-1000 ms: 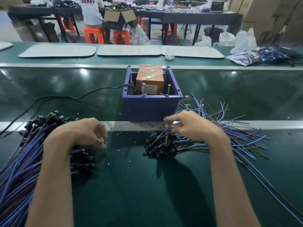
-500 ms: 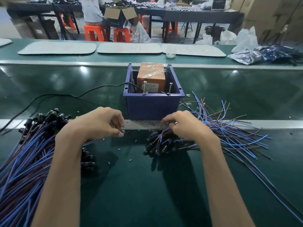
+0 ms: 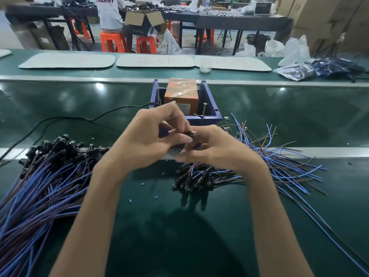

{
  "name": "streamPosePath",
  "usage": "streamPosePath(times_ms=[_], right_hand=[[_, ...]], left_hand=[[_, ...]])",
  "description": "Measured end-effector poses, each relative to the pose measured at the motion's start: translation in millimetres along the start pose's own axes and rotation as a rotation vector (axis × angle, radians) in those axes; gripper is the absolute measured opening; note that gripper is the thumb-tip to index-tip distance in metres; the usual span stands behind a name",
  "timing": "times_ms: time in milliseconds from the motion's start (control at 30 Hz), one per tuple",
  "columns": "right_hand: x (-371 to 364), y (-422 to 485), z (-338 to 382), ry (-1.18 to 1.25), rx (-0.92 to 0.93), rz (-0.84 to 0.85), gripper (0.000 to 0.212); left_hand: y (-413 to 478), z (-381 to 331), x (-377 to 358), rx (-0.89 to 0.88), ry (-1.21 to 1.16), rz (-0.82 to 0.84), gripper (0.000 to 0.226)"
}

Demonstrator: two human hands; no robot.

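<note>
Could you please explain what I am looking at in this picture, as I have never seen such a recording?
There is no machine here: a person works with two bare hands, and the picture comes from a camera worn on their head, looking forward and down. The left hand and right hand meet above the dark green work surface, and their fingers pinch a small black plug; blur hides the exact grip. To the left lies a large bundle of blue and brown wires with black ends, to the right a smaller, looser pile of the same wires. Behind the hands stands a blue plastic bin holding an orange cardboard box.
</note>
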State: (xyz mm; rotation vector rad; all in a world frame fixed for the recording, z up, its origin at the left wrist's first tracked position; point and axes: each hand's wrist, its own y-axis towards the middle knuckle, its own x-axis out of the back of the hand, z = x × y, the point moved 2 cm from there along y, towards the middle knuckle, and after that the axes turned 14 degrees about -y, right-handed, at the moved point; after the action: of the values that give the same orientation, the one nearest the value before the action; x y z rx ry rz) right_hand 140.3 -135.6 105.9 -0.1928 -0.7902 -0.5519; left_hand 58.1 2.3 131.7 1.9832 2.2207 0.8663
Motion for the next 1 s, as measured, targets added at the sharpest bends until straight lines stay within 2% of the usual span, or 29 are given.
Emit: streamPosePath(times_ms=[33, 200, 267, 367, 433, 500, 567, 667, 833, 1000], right_hand=[[-1, 1, 2, 0.041, 0.019, -0.007, 0.011], [0, 1, 2, 0.224, 0.051, -0.138, 0.023], [4, 0, 1, 0.237, 0.073, -0.177, 0.026], [12, -2, 1, 0.327, 0.095, -0.237, 0.024], [18, -5, 4, 0.386, 0.109, -0.284, 0.035], [24, -9, 5, 0.415, 0.133, -0.334, 0.044], [29, -12, 7, 0.433, 0.164, -0.377, 0.051], [33, -14, 9, 0.455, 0.185, -0.438, 0.056], [38, -16, 6, 0.534, 0.192, -0.493, 0.061], [43, -19, 7, 0.750, 0.208, -0.508, 0.070]], left_hand=[[1, -6, -5, -0.028, -0.065, -0.020, 0.032], [3, -11, -25, -0.044, -0.219, -0.056, 0.027], [4, -5, -21, -0.042, -0.129, -0.064, 0.031], [4, 10, -7, 0.049, 0.112, -0.030, 0.050], [2, 24, 2, 0.171, 0.253, 0.022, 0.040], [-1, 35, 10, 0.266, 0.351, 0.043, 0.017], [-3, 41, 14, 0.340, 0.341, 0.055, 0.008], [-5, 41, 16, 0.382, 0.313, 0.106, 0.013], [-4, 41, 15, 0.348, 0.274, 0.131, 0.016], [-5, 45, 19, 0.294, 0.300, 0.100, 0.013]])
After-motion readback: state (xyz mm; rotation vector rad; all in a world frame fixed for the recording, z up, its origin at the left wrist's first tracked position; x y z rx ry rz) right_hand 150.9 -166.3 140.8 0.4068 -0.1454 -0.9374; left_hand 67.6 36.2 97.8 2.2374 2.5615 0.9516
